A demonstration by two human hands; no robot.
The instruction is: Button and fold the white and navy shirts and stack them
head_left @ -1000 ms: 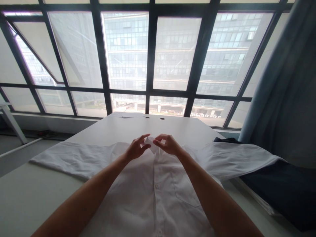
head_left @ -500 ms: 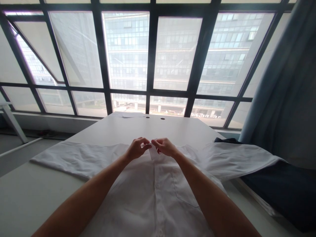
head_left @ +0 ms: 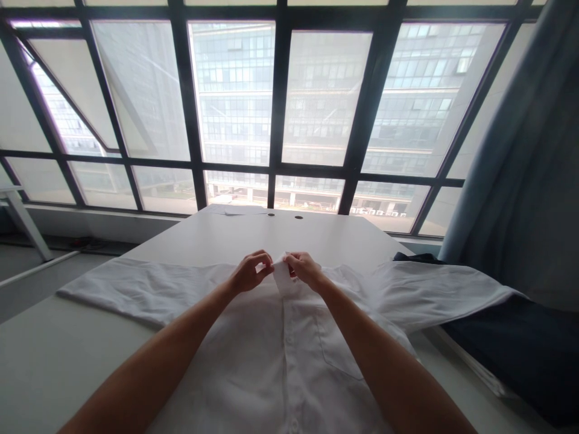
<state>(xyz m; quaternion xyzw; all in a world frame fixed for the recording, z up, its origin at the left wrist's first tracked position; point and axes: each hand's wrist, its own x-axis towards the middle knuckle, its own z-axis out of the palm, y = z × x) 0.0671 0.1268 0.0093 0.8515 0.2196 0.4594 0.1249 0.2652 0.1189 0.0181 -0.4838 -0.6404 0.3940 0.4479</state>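
Note:
A white button-up shirt (head_left: pixel 239 355) lies front side up, its sleeves spread to both sides and a chest pocket on the right half. At the neck end, the shirt collar (head_left: pixel 282 278) is lifted between my two hands. My left hand (head_left: pixel 251 271) pinches the collar's left edge between thumb and fingers. Opposite it, my right hand (head_left: pixel 304 268) is closed on the collar's right side. The hands are a small gap apart, and the fingertips partly hide the cloth they grip. Below the collar the button placket runs straight toward me.
The shirt rests on a white table (head_left: pixel 181 238) with two dark round holes near its far edge. Paper sheets (head_left: pixel 235 210) lie at the far left corner. Dark folded cloth (head_left: pixel 515 349) sits at right, beneath the sleeve, beside a grey-blue curtain (head_left: pixel 493 181). Large windows stand behind.
My hands have moved slightly apart, the right one shifting right along the collar. More of the white collar now shows between the fingertips. The rest of the shirt lies as before.

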